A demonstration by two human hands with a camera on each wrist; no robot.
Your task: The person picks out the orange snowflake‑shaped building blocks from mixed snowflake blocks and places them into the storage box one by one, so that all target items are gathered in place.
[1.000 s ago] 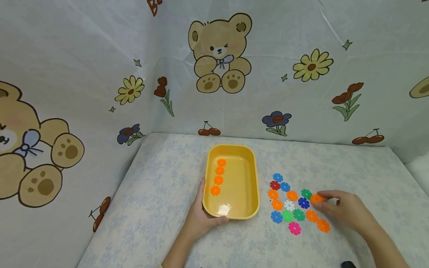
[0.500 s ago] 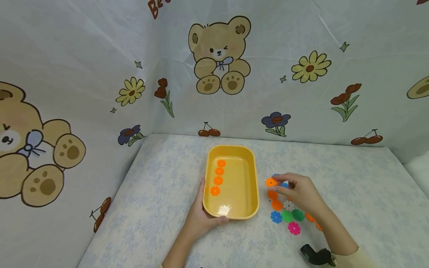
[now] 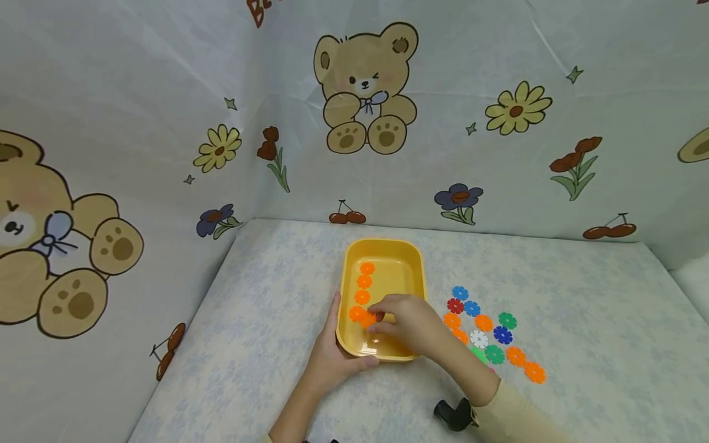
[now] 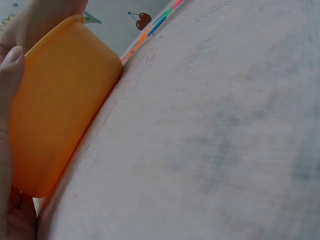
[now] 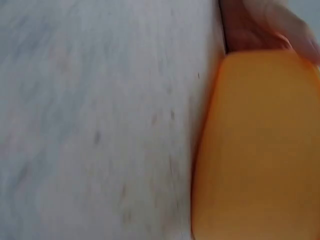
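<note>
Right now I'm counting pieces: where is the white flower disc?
In the head view, the white flower disc lies on the table right of the yellow tray, beside the dark blue disc.

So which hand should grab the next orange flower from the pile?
Probably the right hand. It is over the tray, on the same side as the pile. The left hand grips the tray's near corner, away from the pile.

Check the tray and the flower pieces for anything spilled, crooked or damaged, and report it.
Nothing stands out. The yellow tray sits flat on the table, held at its near corner by the left hand. Orange flower pieces lie in a neat row inside, where the right hand pinches another. The loose coloured flower pieces lie flat beside the tray.
</note>
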